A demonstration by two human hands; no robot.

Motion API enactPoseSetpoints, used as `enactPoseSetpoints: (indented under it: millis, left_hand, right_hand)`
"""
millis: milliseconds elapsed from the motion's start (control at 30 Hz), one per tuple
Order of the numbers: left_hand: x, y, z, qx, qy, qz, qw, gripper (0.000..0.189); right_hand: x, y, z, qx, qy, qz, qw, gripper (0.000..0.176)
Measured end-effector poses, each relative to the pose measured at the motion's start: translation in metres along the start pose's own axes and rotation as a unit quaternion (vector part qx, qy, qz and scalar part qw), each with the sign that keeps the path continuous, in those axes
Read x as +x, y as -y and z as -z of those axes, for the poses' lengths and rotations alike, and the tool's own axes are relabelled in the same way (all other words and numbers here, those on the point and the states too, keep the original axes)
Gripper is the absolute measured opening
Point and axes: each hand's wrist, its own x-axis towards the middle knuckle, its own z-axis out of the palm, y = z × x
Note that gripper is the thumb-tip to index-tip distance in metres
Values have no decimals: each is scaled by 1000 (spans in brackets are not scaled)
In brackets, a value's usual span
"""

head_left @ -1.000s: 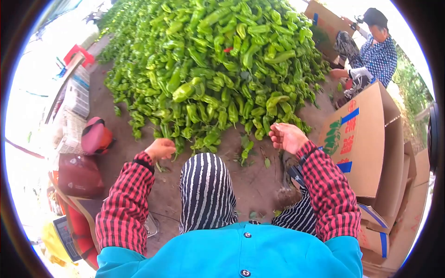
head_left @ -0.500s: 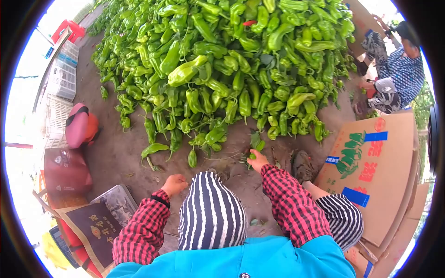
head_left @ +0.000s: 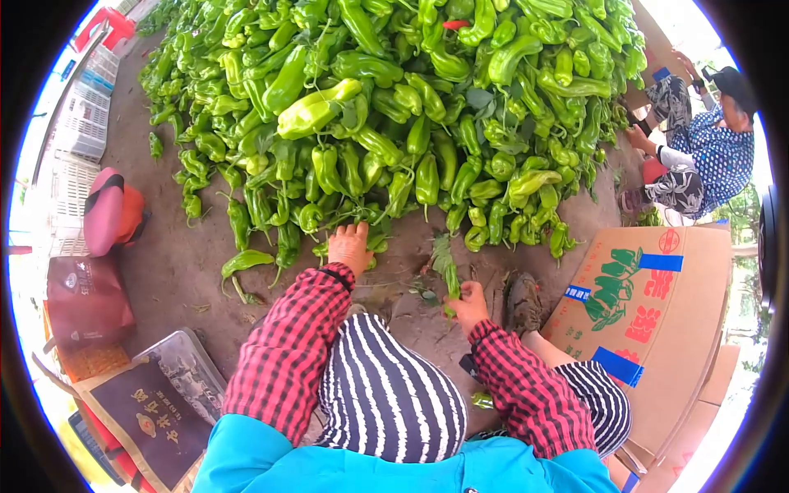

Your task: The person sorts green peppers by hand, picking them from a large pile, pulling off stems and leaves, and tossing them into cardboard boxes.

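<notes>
My left hand reaches forward, palm down, onto the front edge of a large heap of green peppers. Its fingers are stretched out over several peppers, which lie partly hidden beneath it. Closer to me and further right, my right hand is closed on a green pepper with leaves, pointing away from me toward the heap. The fingertips of that hand are partly hidden. Several loose peppers lie on the bare ground in front of the heap, left of my left hand.
Flattened cardboard boxes lean on my right. Another person sits beyond them beside the heap. On my left are white plastic crates, a pink cap, a maroon bag and a dark printed bag.
My left hand has gone forward and right from near my knee onto the heap's front edge. My right hand has drawn back slightly toward me with the leafy pepper. The view has shifted.
</notes>
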Motion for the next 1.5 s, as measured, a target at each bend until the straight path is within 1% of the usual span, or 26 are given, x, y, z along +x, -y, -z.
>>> enactPoseSetpoints:
  millis: [33, 67, 133, 167, 200, 267, 300, 400, 467, 533, 567, 600, 700, 733, 800, 833, 900, 933, 1000, 1067, 1133, 1233, 1333, 1400, 1467, 1500]
  left_hand:
    - [0, -1, 2, 0, 3, -2, 1000, 64]
    - [-3, -3, 8, 1, 1, 1, 1000, 64]
    - [-11, -3, 19, -189, 82, 58, 977, 63]
    - [-15, 5, 16, -282, 57, 27, 957, 61]
    - [-24, 9, 14, -282, 60, 28, 957, 61]
    - [-39, 10, 17, -615, 48, -4, 787, 64]
    - [-46, 8, 22, -632, 39, -3, 774, 68]
    - [-62, 0, 28, -592, -17, -63, 804, 69]
    - [-68, -7, 30, -627, -21, -64, 776, 70]
    - [-70, -11, 33, -582, 10, -90, 808, 71]
    - [-70, -16, 30, -638, 42, -90, 764, 72]
    - [-71, -22, 27, -619, 73, -72, 778, 75]
    - [-63, -18, 20, -507, 63, -223, 831, 73]
    - [-60, -15, 26, -505, 60, -222, 832, 73]
    - [-44, -6, 45, -489, 34, -109, 865, 64]
    - [-21, 7, 29, -458, -78, -53, 884, 53]
    - [13, 27, 34, -434, -299, 33, 849, 40]
    - [42, 52, 15, -403, -375, 45, 833, 49]
    - [67, 65, 32, -151, -490, 16, 858, 61]
    - [84, 62, 41, -218, -437, 61, 870, 71]
    - [98, 63, 51, -225, -305, 145, 914, 73]
    - [110, 62, 57, -197, -255, 221, 920, 72]
    - [104, 64, 66, -195, -216, 191, 938, 74]
    - [95, 63, 63, -162, -253, 184, 936, 68]
    - [90, 77, 52, -371, -280, 115, 878, 59]
    - [88, 83, 46, -489, -289, 60, 821, 51]
  right_hand:
    - [-4, 1, -2, 27, -7, -10, 1000, 56]
    - [-2, -9, 2, 26, -3, -9, 1000, 56]
    - [0, -15, 4, 122, 35, 17, 992, 60]
    - [-3, -11, 5, 158, 38, -18, 987, 48]
    - [-6, -9, 5, 158, 37, -21, 987, 48]
    - [-15, 6, -9, 177, 53, -65, 981, 31]
    - [-19, 13, -19, 177, 50, -36, 982, 23]
    - [-28, 33, -47, 221, 104, 4, 970, 25]
    - [-45, 61, -68, 215, 124, 21, 969, 26]
    - [-51, 70, -81, 211, 140, 41, 967, 28]
    - [-52, 71, -84, 185, 158, 69, 967, 31]
    - [-52, 73, -85, 159, 178, 97, 966, 34]
    - [-46, 74, -75, 145, 138, 79, 977, 32]
    - [-45, 75, -65, 155, 116, 48, 980, 31]
    - [-34, 67, -38, 152, 121, 44, 980, 29]
    - [-31, 65, -22, 85, 134, 55, 986, 29]
    - [-23, 54, 1, 20, 143, 66, 987, 29]
    - [-19, 45, 11, -12, 126, 60, 990, 29]
    - [-18, 33, 31, -42, 86, 44, 994, 29]
    - [-15, 35, 43, 100, 42, 14, 994, 29]
    - [-21, 51, 45, 154, 29, 16, 988, 29]
    - [-22, 58, 55, 194, 62, 35, 978, 29]
    - [-23, 61, 59, 185, 99, 44, 977, 30]
    - [-23, 63, 59, 159, 116, 64, 978, 28]
    - [-23, 63, 61, 124, 116, 45, 985, 28]
    - [-22, 63, 60, 88, 115, 26, 989, 28]
